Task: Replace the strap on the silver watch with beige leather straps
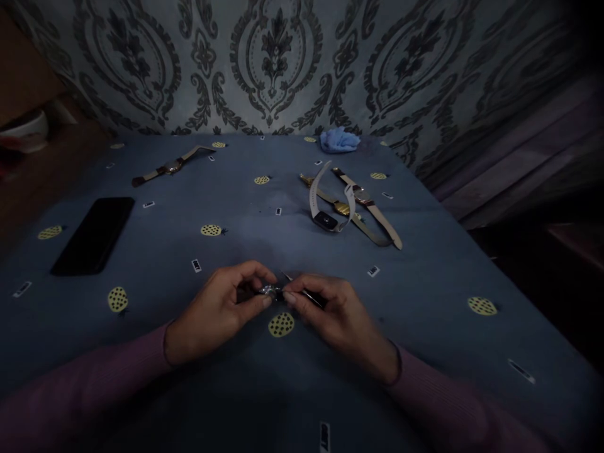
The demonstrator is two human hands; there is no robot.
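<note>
Near the front middle of the table, a small wristwatch [270, 290] with a sparkling case is held between my two hands. My left hand [214, 311] is closed on the case, thumb below and fingers above. The fingertips of my right hand [335, 308] pinch together at the right side of the watch. A dark strap-like strip [315, 298] shows inside the right hand, and a thin pale tip [285, 275] sticks out above its fingers. I cannot make out whether that tip belongs to the strap or is a separate item.
A black phone [94, 236] lies at left, with a strapped watch [172, 167] behind it. On the right, a white-strapped smartwatch [325, 220], a gold watch [341, 208] and a pale-strapped watch [362, 195] lie together. A crumpled blue cloth [338, 140] rests by the wall.
</note>
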